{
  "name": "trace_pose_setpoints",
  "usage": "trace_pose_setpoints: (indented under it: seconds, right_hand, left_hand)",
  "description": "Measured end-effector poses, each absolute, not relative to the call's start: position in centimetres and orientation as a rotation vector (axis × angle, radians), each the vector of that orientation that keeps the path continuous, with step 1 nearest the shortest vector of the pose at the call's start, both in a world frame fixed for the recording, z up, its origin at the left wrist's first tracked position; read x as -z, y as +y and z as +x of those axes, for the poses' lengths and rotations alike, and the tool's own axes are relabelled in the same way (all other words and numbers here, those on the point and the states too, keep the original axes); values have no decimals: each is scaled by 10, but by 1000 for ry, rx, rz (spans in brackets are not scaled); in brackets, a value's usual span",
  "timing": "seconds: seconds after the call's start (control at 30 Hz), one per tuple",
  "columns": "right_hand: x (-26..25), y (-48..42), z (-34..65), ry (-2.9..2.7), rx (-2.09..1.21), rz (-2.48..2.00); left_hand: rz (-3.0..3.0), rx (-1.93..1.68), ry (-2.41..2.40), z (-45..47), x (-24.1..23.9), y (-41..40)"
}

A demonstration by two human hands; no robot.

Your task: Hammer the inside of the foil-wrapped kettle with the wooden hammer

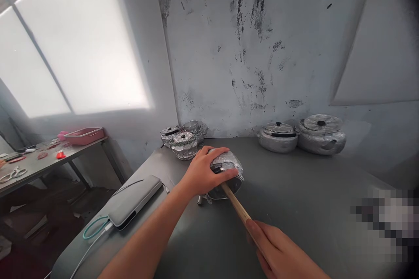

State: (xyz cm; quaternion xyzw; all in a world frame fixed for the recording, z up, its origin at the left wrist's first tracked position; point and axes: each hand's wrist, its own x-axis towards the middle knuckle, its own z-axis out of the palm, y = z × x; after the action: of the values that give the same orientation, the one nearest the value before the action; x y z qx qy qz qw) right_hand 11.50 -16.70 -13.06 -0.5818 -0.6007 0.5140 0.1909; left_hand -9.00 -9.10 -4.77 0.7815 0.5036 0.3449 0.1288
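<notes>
A small silvery metal pot (234, 162) lies tipped on the grey table, its dark opening turned toward me. Across its upper side my left hand (207, 171) is wrapped, with fingers over the far side and the thumb along the near rim. A dark handle or knob shows partly under that hand. My right hand (270, 244) grips a pale wooden stick (240, 209) that slants up and left into the pot's mouth. The stick's far end is hidden inside the pot.
Several metal pots (185, 144) stand together at the back left. Two lidded pots, one smaller (278, 143) and one larger (322, 141), stand at the back right. A power bank (135, 202) with cables lies left. A side table holds a pink tray (85, 137) and scissors (13, 175).
</notes>
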Motion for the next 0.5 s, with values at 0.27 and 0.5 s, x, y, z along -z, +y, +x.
trace_pose_setpoints:
  seconds: [0.27, 0.5]
  right_hand:
    - [132, -167, 118, -1724, -1348, -1602]
    - [138, -166, 117, -1752, -1303, -1596]
  left_hand:
    - [2265, -995, 1463, -90, 48, -92]
    - [2267, -997, 1456, -91, 48, -91]
